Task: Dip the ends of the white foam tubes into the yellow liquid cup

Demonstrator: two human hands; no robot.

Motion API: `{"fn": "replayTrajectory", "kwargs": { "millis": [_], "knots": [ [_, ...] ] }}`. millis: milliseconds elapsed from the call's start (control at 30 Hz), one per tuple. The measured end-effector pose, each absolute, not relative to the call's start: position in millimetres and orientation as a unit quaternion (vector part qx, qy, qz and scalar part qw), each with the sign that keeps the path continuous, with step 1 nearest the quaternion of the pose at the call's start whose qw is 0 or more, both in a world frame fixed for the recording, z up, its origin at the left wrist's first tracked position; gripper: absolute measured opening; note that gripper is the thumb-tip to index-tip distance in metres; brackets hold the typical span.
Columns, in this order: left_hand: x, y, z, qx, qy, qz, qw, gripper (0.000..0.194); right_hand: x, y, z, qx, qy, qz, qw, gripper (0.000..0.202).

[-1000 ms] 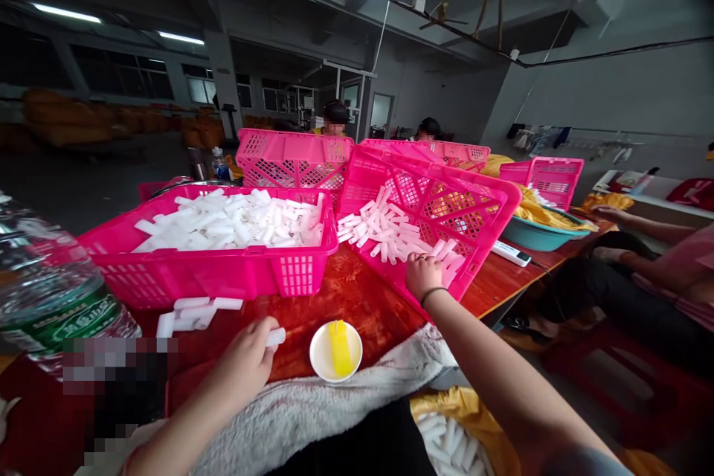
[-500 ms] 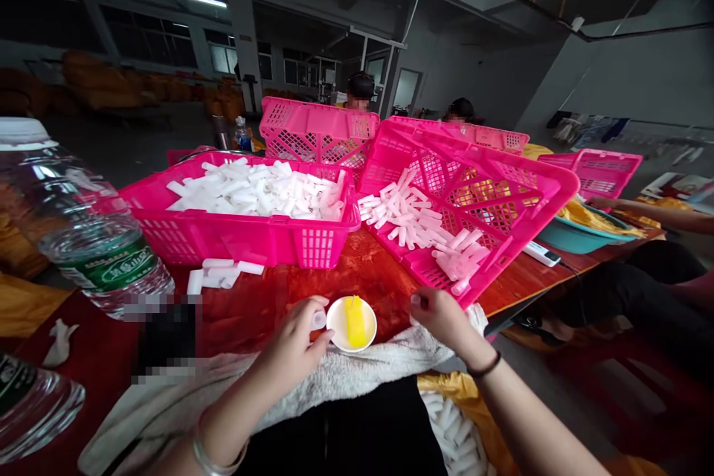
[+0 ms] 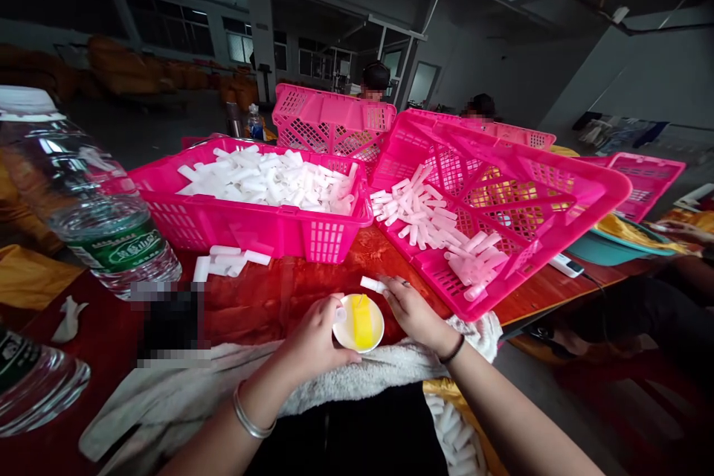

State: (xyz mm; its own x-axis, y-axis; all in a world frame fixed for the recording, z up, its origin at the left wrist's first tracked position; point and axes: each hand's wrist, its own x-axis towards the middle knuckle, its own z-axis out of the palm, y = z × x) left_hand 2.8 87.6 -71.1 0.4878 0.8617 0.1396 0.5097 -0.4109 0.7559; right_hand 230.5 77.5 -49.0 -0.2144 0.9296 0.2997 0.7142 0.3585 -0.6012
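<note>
A small white bowl [image 3: 344, 335] with a yellow sponge-like block [image 3: 362, 321] in it stands near the table's front edge. My left hand [image 3: 315, 335] curls at its left side, thumb along the near rim. A short translucent tube [image 3: 341, 314], its round end showing, is held in those fingers. Just right of the bowl, my right hand [image 3: 411, 310] pinches a white plastic tube [image 3: 372, 284] that points left above the far rim. How far the left fingers wrap their tube is partly hidden.
A pink basket [image 3: 251, 227] full of white tubes stands behind; a tilted pink basket [image 3: 558, 238] holds more. Several loose tubes [image 3: 231, 262] lie at left, near a large water bottle [image 3: 120, 245]. A white towel [image 3: 384, 368] covers the front edge. Co-workers sit beyond.
My right hand has come left from the tilted basket's near corner to the bowl, a white tube now showing in its fingers. My left thumb has moved along the bowl's near rim.
</note>
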Motion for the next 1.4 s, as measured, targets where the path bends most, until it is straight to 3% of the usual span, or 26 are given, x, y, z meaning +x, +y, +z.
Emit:
{"fn": "replayTrajectory", "kwargs": {
  "millis": [267,500,700,800,900,1167,1400],
  "knots": [
    [1.2,85.9,-71.8,0.794,0.443,0.277,0.310,0.083,234.6,68.5,-57.3,-0.512,-0.787,0.190,0.287,0.032],
    [2.0,86.0,-74.6,0.799,0.442,0.270,0.305,0.088,236.6,71.7,-65.7,-0.515,-0.768,0.167,0.341,0.035],
    [2.1,86.4,-72.6,0.804,0.435,0.276,0.297,0.085,233.7,72.2,-65.7,-0.461,-0.807,0.158,0.334,0.030],
    [2.4,86.3,-72.8,0.803,0.435,0.276,0.299,0.085,235.3,72.8,-64.0,-0.441,-0.804,0.187,0.353,0.026],
    [2.6,86.3,-73.8,0.802,0.437,0.268,0.306,0.086,237.4,73.3,-63.4,-0.472,-0.763,0.256,0.360,0.036],
    [2.5,87.4,-75.5,0.803,0.435,0.264,0.310,0.085,236.2,72.4,-66.6,-0.431,-0.800,0.188,0.373,0.017],
    [0.6,86.1,-70.6,0.803,0.437,0.265,0.307,0.082,234.6,71.1,-62.7,-0.493,-0.753,0.262,0.348,0.017]
  ]
}}
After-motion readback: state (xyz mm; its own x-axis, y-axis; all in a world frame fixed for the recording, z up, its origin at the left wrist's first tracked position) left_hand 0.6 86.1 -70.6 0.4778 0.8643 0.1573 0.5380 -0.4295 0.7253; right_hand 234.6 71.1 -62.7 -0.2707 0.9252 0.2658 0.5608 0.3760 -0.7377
